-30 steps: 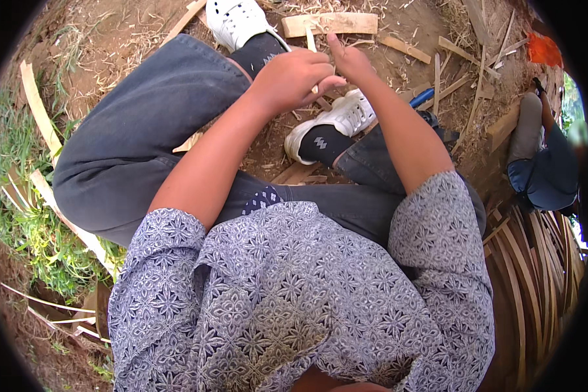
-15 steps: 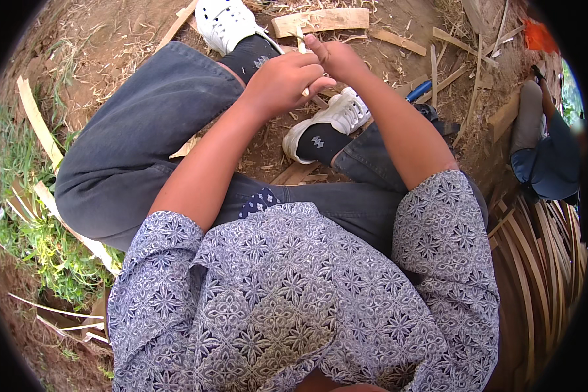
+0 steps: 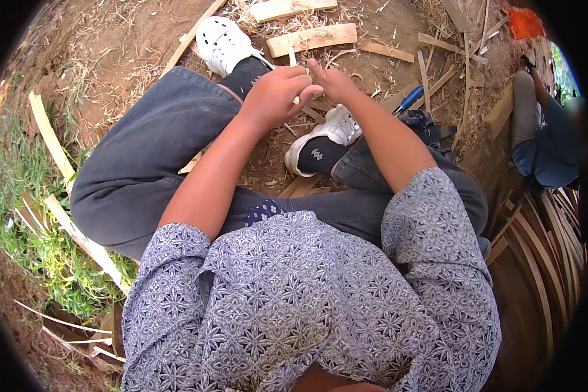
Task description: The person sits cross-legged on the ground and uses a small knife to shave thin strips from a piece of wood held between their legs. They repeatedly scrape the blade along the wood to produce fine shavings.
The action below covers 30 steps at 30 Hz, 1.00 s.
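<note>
A narrow, pale wooden strip (image 3: 293,57) pokes up out of my left hand (image 3: 276,97), and its lower end shows beneath the fingers. That hand is closed around it, in front of my crossed legs. Close against its right side is my right hand (image 3: 335,83), thumb extended upward along the strip and the other fingers curled. Whatever those fingers hold is hidden from this view. Both hands are above the ground between my two white perforated shoes (image 3: 223,44).
Flat wood pieces (image 3: 313,39) and shavings lie beyond my hands. A blue-handled tool (image 3: 410,97) rests by my right leg. Long thin strips (image 3: 542,255) are piled at the right, near another person (image 3: 542,144). Grass (image 3: 59,242) and slats (image 3: 85,242) are at left.
The whole view has shifted, so the ground and shoes appear lower. My right hand has slid slightly toward me and right, apart from the strip's tip. The left hand still grips the strip.
</note>
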Tool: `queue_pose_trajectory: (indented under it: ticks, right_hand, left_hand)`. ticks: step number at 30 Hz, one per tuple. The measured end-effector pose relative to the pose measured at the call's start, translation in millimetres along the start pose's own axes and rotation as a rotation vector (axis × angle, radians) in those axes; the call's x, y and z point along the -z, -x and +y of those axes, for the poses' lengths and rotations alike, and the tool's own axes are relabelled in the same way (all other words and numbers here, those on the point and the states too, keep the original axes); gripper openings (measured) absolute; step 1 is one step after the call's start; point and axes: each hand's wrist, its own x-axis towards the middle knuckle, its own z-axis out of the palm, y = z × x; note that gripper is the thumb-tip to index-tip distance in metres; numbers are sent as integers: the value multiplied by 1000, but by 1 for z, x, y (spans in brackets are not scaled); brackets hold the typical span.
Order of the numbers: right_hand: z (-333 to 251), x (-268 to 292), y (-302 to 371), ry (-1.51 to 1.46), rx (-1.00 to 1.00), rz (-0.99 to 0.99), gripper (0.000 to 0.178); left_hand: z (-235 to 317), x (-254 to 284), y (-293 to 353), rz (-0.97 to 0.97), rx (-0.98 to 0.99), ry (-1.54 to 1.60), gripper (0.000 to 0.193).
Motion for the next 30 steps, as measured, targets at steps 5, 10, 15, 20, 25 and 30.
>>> queue_pose_trajectory:
  ticks: [5, 10, 15, 20, 25, 30]
  right_hand:
    - [-27, 19, 23, -57, 191, -66, 100]
    - [-38, 29, 20, 62, 202, -88, 99]
    - [-22, 18, -1, 76, 201, -43, 102]
    - [-10, 4, -28, 117, -12, 27, 102]
    - [-4, 6, -31, 16, -60, -9, 102]
    - [-15, 20, -4, -69, 170, -94, 97]
  left_hand:
    - [-1, -2, -1, -84, -43, -50, 30]
    - [-5, -4, 2, -150, -67, -97, 32]
    - [-7, -7, 2, -141, -136, -89, 34]
    - [-5, -4, -1, -125, -61, -60, 36]
    - [-2, 0, -2, -73, -61, -33, 37]
    - [-7, -3, 0, -65, -52, -44, 36]
